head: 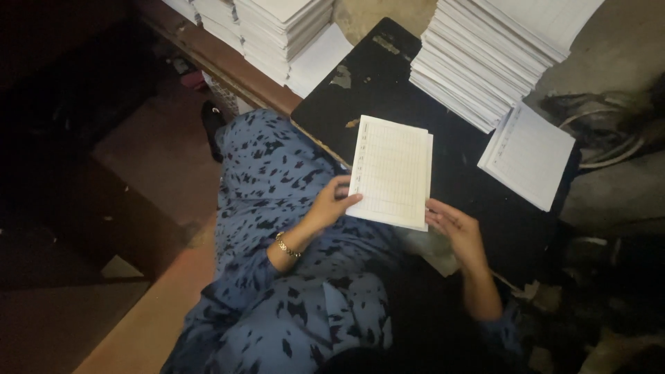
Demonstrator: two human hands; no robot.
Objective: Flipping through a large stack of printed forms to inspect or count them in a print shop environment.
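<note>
A small bundle of ruled white sheets [393,172] lies on a black board [388,90] in front of me. My left hand [327,205], with a gold bracelet at the wrist, grips the bundle's near left corner, thumb on top. Fingers apart, my right hand [456,230] touches the bundle's near right corner. A thin stack of the same sheets [530,156] rests to the right on the board. I wear blue clothing with dark spots [277,277].
A tall slanted stack of white sheets [495,52] stands at the board's far right. More stacks [270,28] sit at the far left on a wooden ledge [228,66]. Cables [609,131] lie on the right; brown floor [159,159] shows left.
</note>
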